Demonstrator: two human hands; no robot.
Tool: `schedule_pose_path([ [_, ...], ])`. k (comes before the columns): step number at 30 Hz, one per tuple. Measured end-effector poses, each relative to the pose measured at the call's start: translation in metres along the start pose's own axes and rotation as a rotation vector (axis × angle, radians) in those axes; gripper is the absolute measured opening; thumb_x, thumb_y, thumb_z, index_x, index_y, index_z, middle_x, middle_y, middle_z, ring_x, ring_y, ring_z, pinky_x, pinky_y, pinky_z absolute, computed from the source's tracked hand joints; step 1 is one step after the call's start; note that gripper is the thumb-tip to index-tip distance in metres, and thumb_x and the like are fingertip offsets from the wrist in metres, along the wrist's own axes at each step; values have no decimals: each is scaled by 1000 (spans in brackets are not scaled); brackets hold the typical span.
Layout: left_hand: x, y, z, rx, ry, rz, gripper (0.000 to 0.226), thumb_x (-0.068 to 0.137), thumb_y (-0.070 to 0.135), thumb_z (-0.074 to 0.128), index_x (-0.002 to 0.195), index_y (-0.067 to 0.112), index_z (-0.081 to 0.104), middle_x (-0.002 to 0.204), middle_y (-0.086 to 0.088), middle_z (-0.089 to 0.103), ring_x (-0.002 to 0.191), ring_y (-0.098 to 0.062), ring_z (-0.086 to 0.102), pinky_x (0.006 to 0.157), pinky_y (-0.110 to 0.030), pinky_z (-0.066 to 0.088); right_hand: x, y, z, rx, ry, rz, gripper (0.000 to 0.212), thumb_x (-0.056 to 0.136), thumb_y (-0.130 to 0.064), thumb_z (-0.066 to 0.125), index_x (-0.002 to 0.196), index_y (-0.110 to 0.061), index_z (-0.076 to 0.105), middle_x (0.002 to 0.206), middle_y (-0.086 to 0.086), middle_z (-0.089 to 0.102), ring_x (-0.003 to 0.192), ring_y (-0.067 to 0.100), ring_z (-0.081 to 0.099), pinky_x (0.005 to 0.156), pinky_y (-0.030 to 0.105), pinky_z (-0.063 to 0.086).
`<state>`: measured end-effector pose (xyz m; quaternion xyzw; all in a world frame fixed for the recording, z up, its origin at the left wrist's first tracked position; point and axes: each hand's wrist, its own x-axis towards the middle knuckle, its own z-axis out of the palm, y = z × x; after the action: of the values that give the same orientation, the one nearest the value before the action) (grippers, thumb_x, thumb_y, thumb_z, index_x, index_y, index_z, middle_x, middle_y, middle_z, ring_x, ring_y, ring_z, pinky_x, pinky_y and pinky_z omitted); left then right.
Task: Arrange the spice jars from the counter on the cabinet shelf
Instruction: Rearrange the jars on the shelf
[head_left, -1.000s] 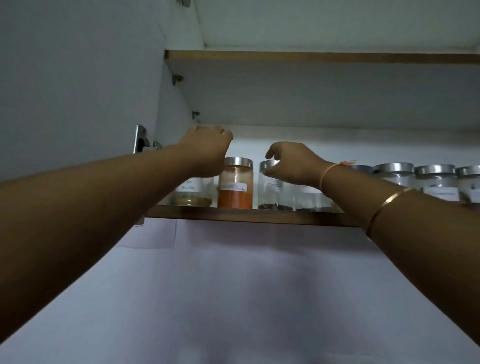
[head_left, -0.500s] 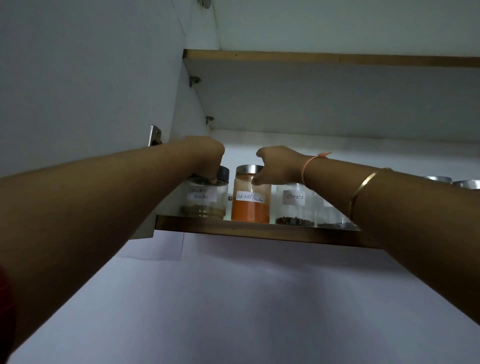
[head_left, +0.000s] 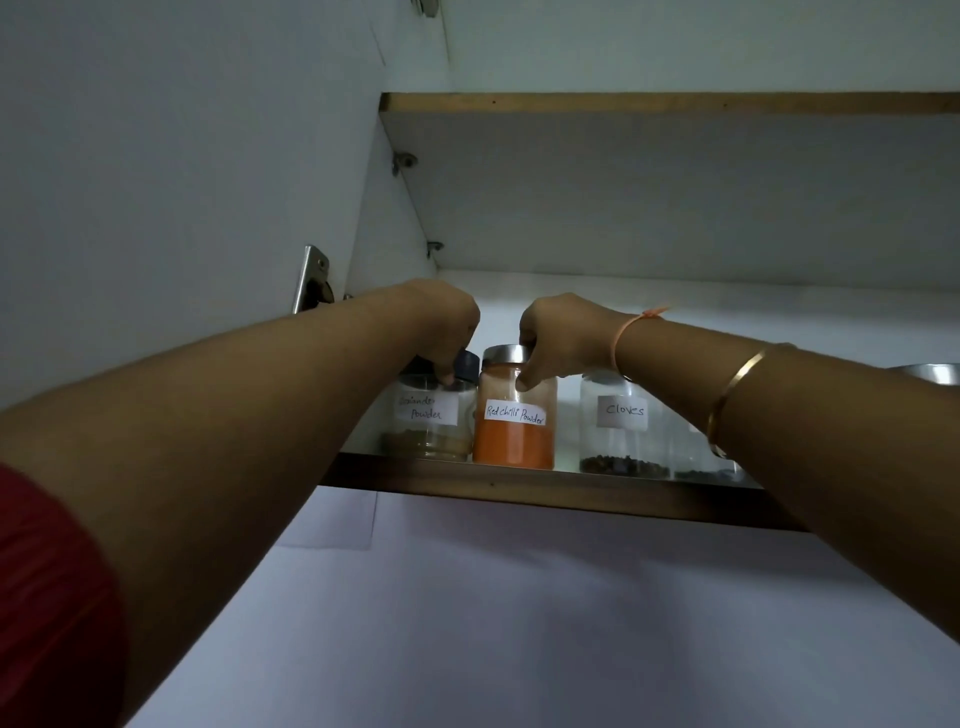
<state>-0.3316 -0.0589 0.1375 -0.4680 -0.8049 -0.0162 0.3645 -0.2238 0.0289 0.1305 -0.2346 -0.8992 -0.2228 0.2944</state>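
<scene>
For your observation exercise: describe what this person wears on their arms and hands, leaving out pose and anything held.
Both forearms are bare. The right wrist carries a thin orange thread band with a knotted tail, and further up the right forearm sits a slim gold bangle. A red sleeve covers the left upper arm. No rings or gloves are visible.

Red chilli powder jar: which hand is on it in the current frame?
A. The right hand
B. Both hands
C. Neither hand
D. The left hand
A. The right hand grips the red chilli powder jar at its lid and upper glass, while the left hand is on the neighbouring coriander powder jar, both jars standing on the shelf.
</scene>
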Motion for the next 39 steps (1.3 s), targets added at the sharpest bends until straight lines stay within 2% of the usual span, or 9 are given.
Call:
schedule_pose_path([
  [6, 17, 1, 15, 42, 11, 16, 48, 78, 30, 74, 118, 9, 57, 116, -9, 62, 105, -24, 58, 83, -30, 44, 12, -1, 12, -41, -18, -9, 51, 80, -29, 71, 120, -5, 52, 113, 14, 62, 99, 25, 59, 78, 30, 47],
  [12, 40, 0, 33, 93, -10, 14, 43, 78, 26, 74, 114, 9, 60, 110, -9, 64, 98, -23, 60, 84, -31, 48, 26, 6, 24, 39, -119, 46, 32, 89, -22, 56, 114, -2, 53, 100, 14, 62, 79, 20, 59, 55, 21, 44],
  [15, 49, 0, 38, 121, -34, 27, 36, 79, 21, 72, 112, 9, 61, 106, -9, 64, 91, -21, 58, 80, -30, 47, 31, 8, 28, 42, -165, 68, 35, 87, -13, 55, 120, -2, 50, 107, 14, 60, 83, 20, 60, 59, 21, 50],
  [19, 60, -5, 42, 136, -116, 54, 32, 84, 14, 63, 115, 8, 62, 109, -10, 64, 102, -25, 60, 94, -38, 48, 36, 4, 31, 36, -263, 111, 41, 88, -7, 54, 127, -2, 43, 106, 10, 52, 80, 16, 56, 54, 18, 46],
  [21, 64, -4, 44, 161, -164, 73, 30, 86, 13, 59, 115, 9, 62, 107, -9, 64, 102, -26, 60, 95, -41, 48, 39, 1, 34, 28, -306, 122, 42, 89, -6, 55, 129, -1, 42, 111, 12, 52, 90, 20, 57, 58, 19, 50],
  [26, 65, 3, 43, 194, -222, 66, 12, 90, 12, 53, 97, 9, 63, 79, -3, 56, 100, -25, 61, 96, -40, 48, 42, -6, 36, 0, -374, 120, 44, 91, -2, 52, 133, 2, 39, 121, 17, 52, 111, 29, 56, 93, 35, 53],
  [31, 64, 7, 43, 158, -163, 13, 19, 91, 12, 53, 73, 11, 53, 73, -3, 52, 88, -22, 57, 91, -35, 49, 39, -10, 34, -19, -370, 107, 44, 92, -3, 49, 134, 2, 37, 125, 17, 50, 113, 31, 56, 95, 36, 52],
  [36, 59, 8, 45, 101, -159, 14, 10, 93, 15, 52, 92, 8, 58, 75, -4, 54, 87, -22, 57, 91, -35, 50, 34, -9, 36, -106, -287, 78, 11, 96, -12, 43, 107, -10, 41, 86, 9, 50, 88, 23, 51, 61, 23, 44],
  [39, 54, 9, 47, 29, -183, 30, 22, 94, 19, 50, 109, 6, 60, 77, -3, 56, 87, -21, 58, 85, -32, 49, 30, -9, 35, -164, -182, 63, 28, 97, -18, 46, 120, -4, 48, 94, 10, 51, 87, 20, 48, 68, 25, 38],
])
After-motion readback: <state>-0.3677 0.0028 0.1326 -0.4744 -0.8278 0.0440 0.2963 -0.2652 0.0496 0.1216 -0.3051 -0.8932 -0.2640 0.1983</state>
